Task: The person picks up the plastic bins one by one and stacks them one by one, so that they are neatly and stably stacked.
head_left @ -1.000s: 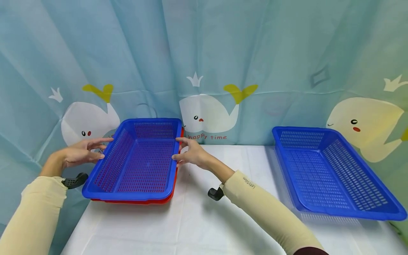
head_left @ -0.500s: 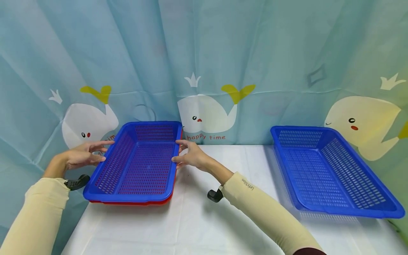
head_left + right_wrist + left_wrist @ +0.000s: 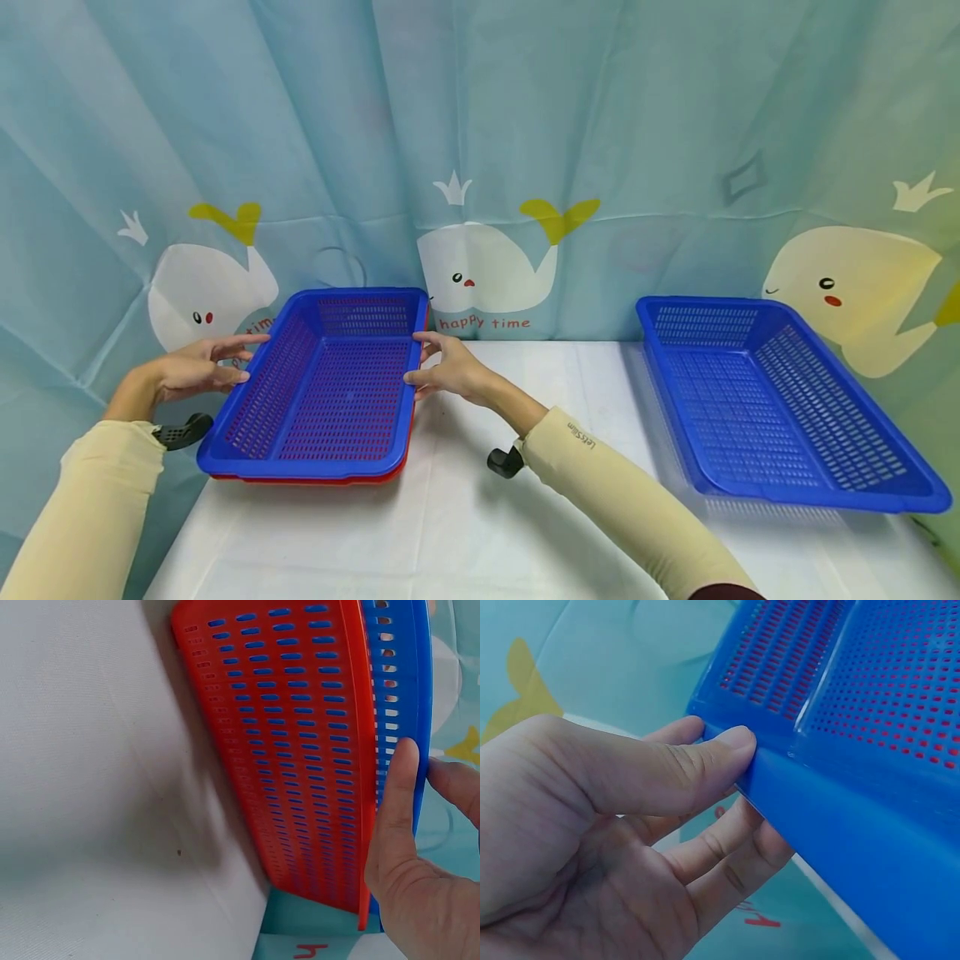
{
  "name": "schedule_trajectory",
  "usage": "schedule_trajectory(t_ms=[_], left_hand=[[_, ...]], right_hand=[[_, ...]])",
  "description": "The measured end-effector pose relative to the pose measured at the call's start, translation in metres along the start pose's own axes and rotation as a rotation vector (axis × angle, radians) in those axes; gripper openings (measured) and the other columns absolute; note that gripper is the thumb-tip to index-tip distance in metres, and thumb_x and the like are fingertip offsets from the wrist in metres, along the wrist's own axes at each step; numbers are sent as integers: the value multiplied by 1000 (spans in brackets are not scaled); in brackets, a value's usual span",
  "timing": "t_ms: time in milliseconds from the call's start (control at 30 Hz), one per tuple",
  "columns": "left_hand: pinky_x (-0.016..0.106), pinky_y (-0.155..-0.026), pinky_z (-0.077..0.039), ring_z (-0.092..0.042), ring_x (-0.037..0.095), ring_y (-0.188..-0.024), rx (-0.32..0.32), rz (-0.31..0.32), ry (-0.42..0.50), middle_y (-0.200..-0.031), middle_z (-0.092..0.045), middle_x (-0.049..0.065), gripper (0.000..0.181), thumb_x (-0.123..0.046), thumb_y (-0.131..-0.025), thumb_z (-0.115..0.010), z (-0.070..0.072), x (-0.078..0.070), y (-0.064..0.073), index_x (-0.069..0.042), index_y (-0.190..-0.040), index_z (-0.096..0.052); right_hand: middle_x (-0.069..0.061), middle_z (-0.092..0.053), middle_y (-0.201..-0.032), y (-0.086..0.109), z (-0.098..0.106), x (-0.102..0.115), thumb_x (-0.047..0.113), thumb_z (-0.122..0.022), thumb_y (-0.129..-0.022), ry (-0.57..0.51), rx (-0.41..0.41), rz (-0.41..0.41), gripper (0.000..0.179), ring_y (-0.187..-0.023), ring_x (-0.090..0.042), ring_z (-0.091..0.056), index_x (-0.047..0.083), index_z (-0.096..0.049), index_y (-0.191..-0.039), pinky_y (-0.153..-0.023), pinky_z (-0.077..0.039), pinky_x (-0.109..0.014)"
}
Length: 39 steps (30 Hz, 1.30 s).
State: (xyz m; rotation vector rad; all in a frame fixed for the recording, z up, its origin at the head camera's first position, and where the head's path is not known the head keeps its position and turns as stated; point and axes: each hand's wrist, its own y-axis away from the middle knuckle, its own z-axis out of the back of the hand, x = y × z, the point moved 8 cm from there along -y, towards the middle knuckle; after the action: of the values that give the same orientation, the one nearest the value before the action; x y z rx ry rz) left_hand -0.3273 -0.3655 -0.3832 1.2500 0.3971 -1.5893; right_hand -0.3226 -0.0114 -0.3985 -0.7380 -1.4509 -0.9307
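Two hands on it now: a rectangular blue perforated plastic basket [image 3: 345, 396], nested in the rectangular red slotted plastic basket [image 3: 360, 697]. Left hand [image 3: 197, 367], at the red basket's L side, pinches the blue rim, thumb on top, fingers under. Right hand [image 3: 456, 367], at the red basket's R side, grips the opp. rim. Strip of blue wall shows just above the red rim. Going in or coming out? Can't tell. Either way, I'd say keep L & R level, same pace, b/c a tilt could jam the walls; mind fingertips near the red rim, might get nipped. Under the red basket, the white cloth-covered table [image 3: 465, 517]. Well to the red basket's R, a second blue perforated basket [image 3: 757, 417] sits in a clear plastic basket [image 3: 772, 510], no hands there.
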Motion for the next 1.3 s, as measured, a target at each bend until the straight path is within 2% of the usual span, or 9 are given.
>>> schedule_trajectory(t_ms=[333, 567, 700, 867, 967, 1067, 1300], left_hand=[[59, -99, -52, -61, 35, -116, -1, -4, -2, -149, -29, 32, 82, -9, -97, -70, 0, 0, -1, -6, -163, -21], [59, -97, -53, -61, 39, -116, -15, 1, -32, -148, -32, 34, 82, -9, -97, -70, 0, -3, -1, -2, -162, -21], [53, -92, -57, -58, 39, -117, -30, 10, -63, -150, -29, 34, 79, -15, -100, -68, 0, -5, 0, -2, -162, -21], [44, -85, -58, -54, 35, -112, -71, 25, -108, -146, -33, 29, 76, -26, -103, -64, -1, -7, 1, -5, -163, -21], [44, -81, -60, -56, 33, -106, -98, 14, -138, -140, -39, 27, 75, -29, -105, -61, -3, -8, 1, -4, -163, -21], [48, -81, -61, -59, 35, -104, -126, -12, -164, -139, -42, 30, 74, -30, -106, -58, -3, -7, 2, -3, -163, -19], [54, -84, -60, -60, 44, -114, -170, -10, -163, -144, -40, 37, 77, -33, -108, -54, -3, 3, 3, -5, -165, -10]], right_hand=[[-18, -48, -116, 0, 0, -1, -12, -74, -88, -6, -1, -9, 84, -68, -21, -73, 1, -31, -159, -74, -63, -37], [-19, -48, -115, -1, 0, 1, -11, -74, -88, 32, 7, 0, 83, -69, -22, -73, 0, -31, -159, -75, -63, -39], [-20, -49, -115, 0, -1, 1, -8, -75, -89, 115, 16, 15, 82, -71, -24, -74, 0, -32, -158, -76, -63, -43], [-19, -53, -117, 2, 0, 3, 3, -79, -90, 300, 0, 56, 80, -73, -29, -74, 3, -36, -158, -71, -63, -42], [-22, -55, -121, 5, -2, 7, 11, -79, -91, 440, -8, 92, 79, -69, -27, -71, 7, -37, -158, -63, -62, -34], [-23, -54, -124, 6, -4, 10, 16, -79, -93, 552, -11, 130, 79, -62, -20, -68, 8, -36, -159, -63, -61, -31], [-28, -50, -132, 8, -7, 15, 22, -78, -94, 668, -25, 179, 80, -62, -14, -65, 9, -35, -159, -72, -54, -26]])
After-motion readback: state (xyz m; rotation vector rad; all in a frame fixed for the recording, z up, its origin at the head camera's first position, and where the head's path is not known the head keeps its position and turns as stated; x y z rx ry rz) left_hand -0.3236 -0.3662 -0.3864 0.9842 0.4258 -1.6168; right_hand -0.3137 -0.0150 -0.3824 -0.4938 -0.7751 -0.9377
